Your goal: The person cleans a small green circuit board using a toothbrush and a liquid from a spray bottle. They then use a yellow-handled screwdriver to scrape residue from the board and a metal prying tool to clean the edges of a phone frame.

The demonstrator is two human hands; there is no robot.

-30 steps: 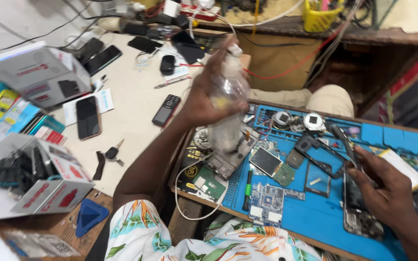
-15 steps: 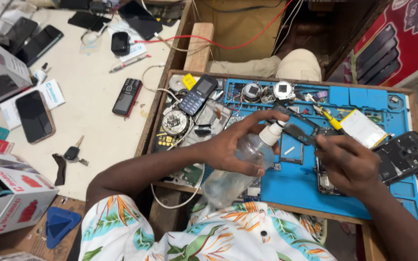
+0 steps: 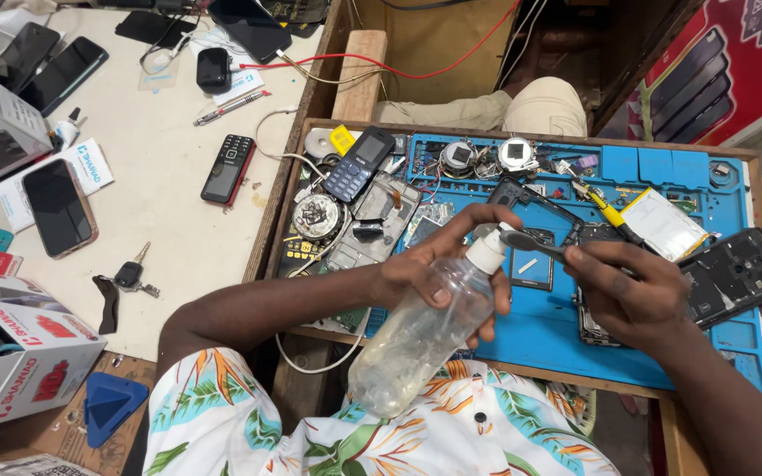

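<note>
Fingers (image 3: 451, 234) of our left hand (image 3: 429, 273) wrap the upper body of a clear plastic squeeze bottle (image 3: 421, 330), grasping it firmly below its white nozzle cap (image 3: 487, 254); the bottle lies tilted, base toward our shirt, nozzle toward the blue repair mat (image 3: 531, 330).

Right hand (image 3: 632, 291): fingers pinched on a small brush (image 3: 531, 242), its head touching or just beside the nozzle; we cannot tell which.

Bottle, handling: we judge it light, as little liquid shows inside; thin-walled and soft, so it yields to a squeeze; smooth plastic, likely slippery if wet. Best hold, in our view, is around the upper body near the shoulder, where we have it, leaving the nozzle free.

Brush, handling: thin, stiff and light; we take it by the handle, away from the head.

On the mat, near the hands: an opened phone (image 3: 734, 275) to the right, a yellow-handled tool (image 3: 612, 216), a flat silver battery pack (image 3: 663, 225), and loose boards and small parts along the far edge.

On the pale worktop (image 3: 169, 229) to the left, well apart: a keypad phone (image 3: 227, 167), a smartphone (image 3: 59, 207), and keys (image 3: 130, 278).
</note>
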